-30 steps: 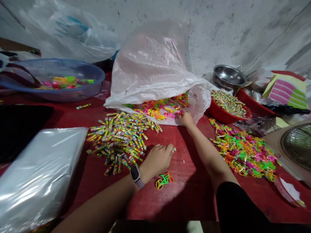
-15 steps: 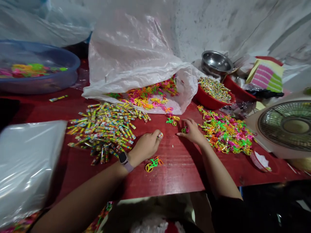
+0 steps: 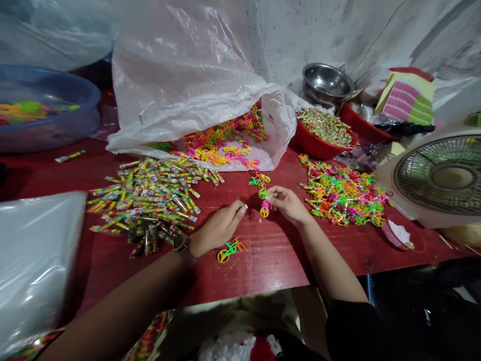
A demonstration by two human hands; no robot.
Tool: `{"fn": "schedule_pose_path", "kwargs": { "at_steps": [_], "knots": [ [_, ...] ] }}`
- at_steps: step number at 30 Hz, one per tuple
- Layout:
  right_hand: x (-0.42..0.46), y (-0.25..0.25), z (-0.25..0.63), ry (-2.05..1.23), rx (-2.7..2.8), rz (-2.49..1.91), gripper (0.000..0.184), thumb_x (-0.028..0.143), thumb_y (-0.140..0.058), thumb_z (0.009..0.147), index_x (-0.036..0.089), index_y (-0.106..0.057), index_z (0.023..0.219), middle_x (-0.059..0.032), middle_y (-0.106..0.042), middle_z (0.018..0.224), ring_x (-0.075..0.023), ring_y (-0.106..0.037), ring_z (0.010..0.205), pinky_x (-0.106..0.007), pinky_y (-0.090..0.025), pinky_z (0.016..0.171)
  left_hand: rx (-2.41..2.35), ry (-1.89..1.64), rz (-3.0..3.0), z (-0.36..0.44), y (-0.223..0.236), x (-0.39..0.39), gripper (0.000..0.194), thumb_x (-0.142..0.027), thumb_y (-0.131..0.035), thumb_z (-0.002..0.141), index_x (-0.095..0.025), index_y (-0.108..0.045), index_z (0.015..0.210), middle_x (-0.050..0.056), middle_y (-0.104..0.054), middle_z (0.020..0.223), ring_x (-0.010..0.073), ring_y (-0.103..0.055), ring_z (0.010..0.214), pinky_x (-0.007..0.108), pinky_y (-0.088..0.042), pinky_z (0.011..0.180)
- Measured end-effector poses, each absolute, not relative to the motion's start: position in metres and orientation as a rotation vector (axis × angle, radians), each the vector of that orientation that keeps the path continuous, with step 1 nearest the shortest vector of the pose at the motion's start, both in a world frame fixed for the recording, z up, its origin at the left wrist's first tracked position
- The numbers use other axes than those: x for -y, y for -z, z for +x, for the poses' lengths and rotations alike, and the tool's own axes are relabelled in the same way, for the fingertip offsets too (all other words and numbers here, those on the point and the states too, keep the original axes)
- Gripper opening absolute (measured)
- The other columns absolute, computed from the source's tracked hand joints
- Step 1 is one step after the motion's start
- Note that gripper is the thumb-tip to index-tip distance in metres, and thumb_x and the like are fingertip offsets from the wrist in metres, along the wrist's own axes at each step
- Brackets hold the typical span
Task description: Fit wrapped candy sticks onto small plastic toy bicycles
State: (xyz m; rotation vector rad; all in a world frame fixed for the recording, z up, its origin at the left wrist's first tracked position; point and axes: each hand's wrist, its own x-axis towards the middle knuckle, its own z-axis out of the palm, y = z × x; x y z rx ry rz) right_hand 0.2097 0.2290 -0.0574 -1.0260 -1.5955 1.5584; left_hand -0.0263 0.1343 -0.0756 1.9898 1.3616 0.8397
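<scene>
While a round blue plastic basin (image 3: 56,133) with bright pieces inside fills the far left edge, a flat stack of clear plastic sheets (image 3: 37,250) gleams nearer us on the red counter (image 3: 263,265). One lone tube in yellow printed wrapping (image 3: 70,156) lies out by itself, and next comes a big loose pile of slim, shiny, multicoloured tubes (image 3: 150,195). Behind it slumps a large translucent white plastic bag (image 3: 180,65), mouth open, showing a tangle of pink, orange and yellow plastic shapes (image 3: 225,145).

And it's the left hand (image 3: 218,225), dark watch (image 3: 182,243) at the wrist, fingers curled round a small wrapped tube (image 3: 246,206), just the tip poking out! Close by that hand lies a flat green, yellow and orange plastic bicycle (image 3: 230,249); another green-and-yellow one (image 3: 259,178) sits before the bag's mouth.

Across to the right hand (image 3: 287,204): thumb and fingers pinch a green, pink and yellow plastic bicycle (image 3: 264,205) over the counter, near the left hand. Further right, a red plastic bowl (image 3: 313,149) brims with small wrapped pieces (image 3: 325,125), then a heap of neon plastic bicycles (image 3: 345,195), and a cream-coloured fan (image 3: 451,178) at the edge.
</scene>
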Motion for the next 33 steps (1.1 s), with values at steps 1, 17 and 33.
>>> {"fn": "schedule_pose_path", "kwargs": {
  "at_steps": [1,17,33],
  "knots": [
    [-0.221,0.058,0.200,-1.658,1.562,-0.946,0.043,0.047,-0.089,0.072,0.019,-0.067,0.094,0.0017,-0.067,0.076,-0.0103,-0.056,0.061,-0.023,-0.045,0.058,-1.305,-0.849,1.978,-0.025,0.076,-0.134,0.035,-0.045,-0.027,0.110,-0.023,-0.054,0.103,0.003,-0.068,0.092,0.0199,-0.067,0.087,0.032,-0.048,0.082],
    [-0.190,0.063,0.167,-1.734,1.362,-0.776,0.037,0.047,-0.087,0.079,0.024,-0.067,0.101,0.0007,-0.069,0.085,-0.0140,-0.066,0.073,-0.027,-0.052,0.069,-1.149,-1.056,1.812,-0.023,0.064,-0.129,0.031,-0.038,-0.042,0.107,-0.018,-0.066,0.107,0.007,-0.073,0.103,0.0200,-0.068,0.094,0.032,-0.053,0.090],
    [-0.178,0.062,0.155,-1.673,1.289,-0.817,0.045,0.052,-0.088,0.073,0.024,-0.063,0.097,0.0017,-0.066,0.079,-0.0130,-0.057,0.064,-0.026,-0.046,0.062,-1.152,-1.092,1.826,-0.025,0.063,-0.127,0.029,-0.035,-0.044,0.107,-0.018,-0.068,0.105,0.007,-0.074,0.103,0.0193,-0.068,0.094,0.031,-0.051,0.088]
  ]
}}
